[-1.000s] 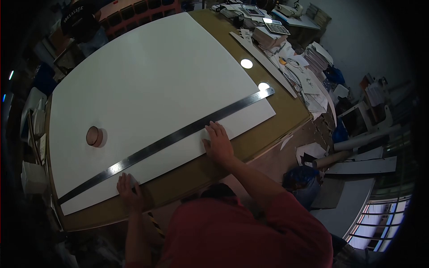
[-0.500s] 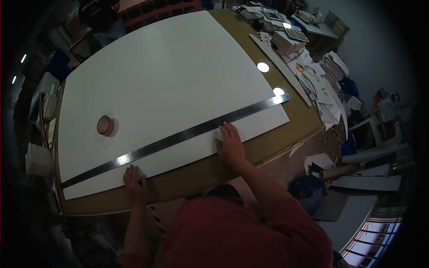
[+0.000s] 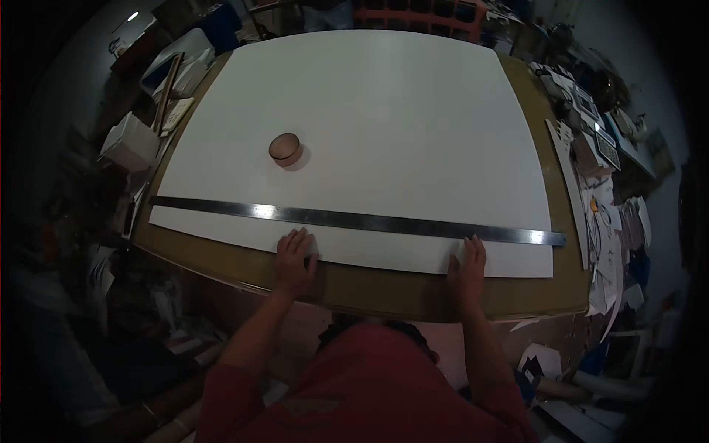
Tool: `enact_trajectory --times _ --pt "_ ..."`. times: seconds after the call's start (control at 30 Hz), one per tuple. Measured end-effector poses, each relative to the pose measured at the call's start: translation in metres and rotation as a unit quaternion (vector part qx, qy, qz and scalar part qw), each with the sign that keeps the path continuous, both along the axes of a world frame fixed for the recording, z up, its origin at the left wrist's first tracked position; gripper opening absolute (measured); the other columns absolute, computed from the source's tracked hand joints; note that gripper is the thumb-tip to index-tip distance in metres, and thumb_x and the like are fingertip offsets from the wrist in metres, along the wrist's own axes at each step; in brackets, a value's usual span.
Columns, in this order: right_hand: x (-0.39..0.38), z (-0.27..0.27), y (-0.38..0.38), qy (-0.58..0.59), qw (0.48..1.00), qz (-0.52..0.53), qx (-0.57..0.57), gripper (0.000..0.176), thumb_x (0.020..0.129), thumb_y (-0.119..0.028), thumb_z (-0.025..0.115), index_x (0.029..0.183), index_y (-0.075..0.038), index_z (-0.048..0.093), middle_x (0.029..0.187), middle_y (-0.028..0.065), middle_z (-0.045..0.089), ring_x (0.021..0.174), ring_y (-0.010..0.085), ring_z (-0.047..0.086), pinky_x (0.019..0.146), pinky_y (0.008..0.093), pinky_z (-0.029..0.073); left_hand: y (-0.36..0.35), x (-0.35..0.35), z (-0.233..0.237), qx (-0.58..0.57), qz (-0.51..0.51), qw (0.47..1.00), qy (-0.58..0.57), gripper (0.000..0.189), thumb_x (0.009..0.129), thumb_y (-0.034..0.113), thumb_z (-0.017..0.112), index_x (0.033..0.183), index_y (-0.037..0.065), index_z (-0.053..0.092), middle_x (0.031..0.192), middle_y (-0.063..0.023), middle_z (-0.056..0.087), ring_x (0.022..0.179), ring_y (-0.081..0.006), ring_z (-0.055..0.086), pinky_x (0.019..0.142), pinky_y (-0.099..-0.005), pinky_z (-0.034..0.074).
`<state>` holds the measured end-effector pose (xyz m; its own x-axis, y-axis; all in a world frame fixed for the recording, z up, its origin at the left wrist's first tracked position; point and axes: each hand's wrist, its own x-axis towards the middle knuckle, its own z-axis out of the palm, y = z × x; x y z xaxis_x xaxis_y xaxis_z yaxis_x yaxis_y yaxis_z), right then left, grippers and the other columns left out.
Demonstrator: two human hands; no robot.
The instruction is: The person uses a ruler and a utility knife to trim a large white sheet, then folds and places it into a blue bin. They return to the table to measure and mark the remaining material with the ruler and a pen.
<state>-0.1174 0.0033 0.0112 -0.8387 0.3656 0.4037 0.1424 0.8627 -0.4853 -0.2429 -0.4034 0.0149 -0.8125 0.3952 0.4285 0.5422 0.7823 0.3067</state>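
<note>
A large white sheet [image 3: 399,125] lies flat on the brown-topped table [image 3: 369,292]. Across its near part runs a long steel ruler [image 3: 399,224], whose right end reaches past the sheet onto the table top. My left hand [image 3: 295,266] rests at the sheet's near edge, fingers stretched toward the ruler and a little short of it. Further right, my right hand [image 3: 468,272] lies the same way, its fingertips right at the ruler's lower edge. Beyond the ruler, left of centre, stands a small round reddish bowl-like container [image 3: 286,150].
Papers and scraps [image 3: 607,251] line the table's right side, along with a calculator [image 3: 607,146] and a long narrow strip [image 3: 569,192]. A white box [image 3: 131,142] sits at the left edge. Past the far edge are a person [image 3: 329,15] and a red crate [image 3: 421,16].
My view has swung round, so the ruler now runs nearly level across it and the container appears further right and higher. Both hands stay near the ruler, fingers still stretched.
</note>
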Motion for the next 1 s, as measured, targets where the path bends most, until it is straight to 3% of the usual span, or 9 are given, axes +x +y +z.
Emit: enact_trajectory --times 0.43,1.0 --pt "0.002 0.004 0.0 -0.021 1.0 0.0 -0.01 0.05 0.094 -0.009 0.069 0.139 0.002 0.051 0.148 0.0269 0.048 0.141 0.0464 0.044 0.116 0.0533 0.039 0.005 0.003 0.011 0.018 -0.002 1.0 -0.008 0.047 0.089 0.019 0.074 0.132 0.005 0.063 0.143 -0.0175 0.059 0.135 -0.0393 0.052 0.117 -0.0554 0.037" --pt "0.007 -0.002 -0.012 -0.095 0.99 0.107 0.005 0.059 0.097 -0.013 0.067 0.15 0.0 0.045 0.159 0.0274 0.038 0.149 0.0467 0.035 0.122 0.0531 0.032 0.004 0.009 0.012 0.042 0.02 0.999 -0.018 0.047 0.089 0.021 0.074 0.131 0.005 0.063 0.145 -0.0162 0.058 0.138 -0.0377 0.05 0.118 -0.055 0.037"
